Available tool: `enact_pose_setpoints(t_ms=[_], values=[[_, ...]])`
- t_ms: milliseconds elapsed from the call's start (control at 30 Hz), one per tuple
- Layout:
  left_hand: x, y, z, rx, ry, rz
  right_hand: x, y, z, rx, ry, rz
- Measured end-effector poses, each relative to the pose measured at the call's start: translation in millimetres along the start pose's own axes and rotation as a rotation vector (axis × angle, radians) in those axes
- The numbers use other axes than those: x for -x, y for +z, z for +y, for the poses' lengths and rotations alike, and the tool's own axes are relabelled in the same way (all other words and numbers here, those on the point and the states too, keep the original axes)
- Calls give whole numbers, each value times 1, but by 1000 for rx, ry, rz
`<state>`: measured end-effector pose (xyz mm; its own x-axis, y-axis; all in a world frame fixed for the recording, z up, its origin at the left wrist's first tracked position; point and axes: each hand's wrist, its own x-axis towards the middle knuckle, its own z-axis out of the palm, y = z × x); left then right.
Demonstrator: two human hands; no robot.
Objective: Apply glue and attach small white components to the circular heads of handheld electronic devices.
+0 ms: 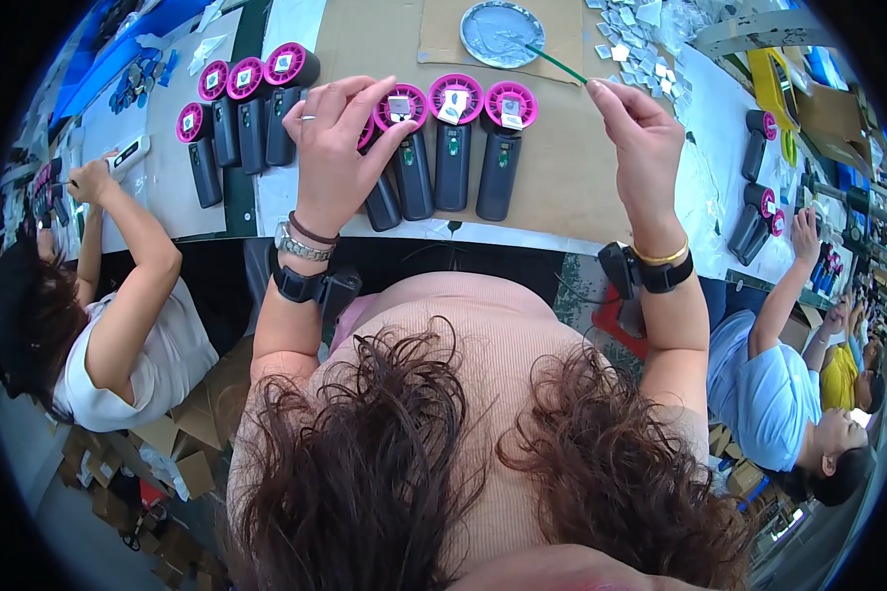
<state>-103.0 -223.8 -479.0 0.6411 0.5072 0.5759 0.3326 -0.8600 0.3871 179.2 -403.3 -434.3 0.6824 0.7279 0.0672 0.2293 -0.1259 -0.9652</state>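
Note:
My right hand [641,128] pinches a thin green stick [560,65] between thumb and fingertips. The far end of this stick rests in a round shallow dish of grey-white paste [491,32]. My left hand [343,133] is over a dark handheld fan [413,177] with a pink round head; its thumb and index finger are spread apart at the head's edge. Between those fingertips, a small square silvery piece [399,104] lies at the head's centre. Two similar fans, one a handheld fan [451,167] and the other a handheld fan [500,177], lie to the right. Another fan is partly hidden under my left hand.
Several finished-looking pink-headed fans [252,128] lie at the left. Many small square plates [636,44] are scattered at the far right, beyond the cardboard sheet [562,148]. One co-worker [133,325] sits at my left, another co-worker [774,384] at my right.

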Motion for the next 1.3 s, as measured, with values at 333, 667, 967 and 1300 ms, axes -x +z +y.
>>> enact_pose_setpoints(t_ms=[333, 667, 967, 1300], values=[[-9, -1, 5, -15, 60, -144, -32, 9, 6, 286, -39, 34], [-12, -3, 10, -32, 114, -145, -54, 14, 43, 291, -116, 41], [-9, 1, 12, 4, 51, -155, -59, 17, 51, 179, -21, 5], [2, 1, 9, 10, 109, -141, -61, 11, 52, -161, 178, -53]])
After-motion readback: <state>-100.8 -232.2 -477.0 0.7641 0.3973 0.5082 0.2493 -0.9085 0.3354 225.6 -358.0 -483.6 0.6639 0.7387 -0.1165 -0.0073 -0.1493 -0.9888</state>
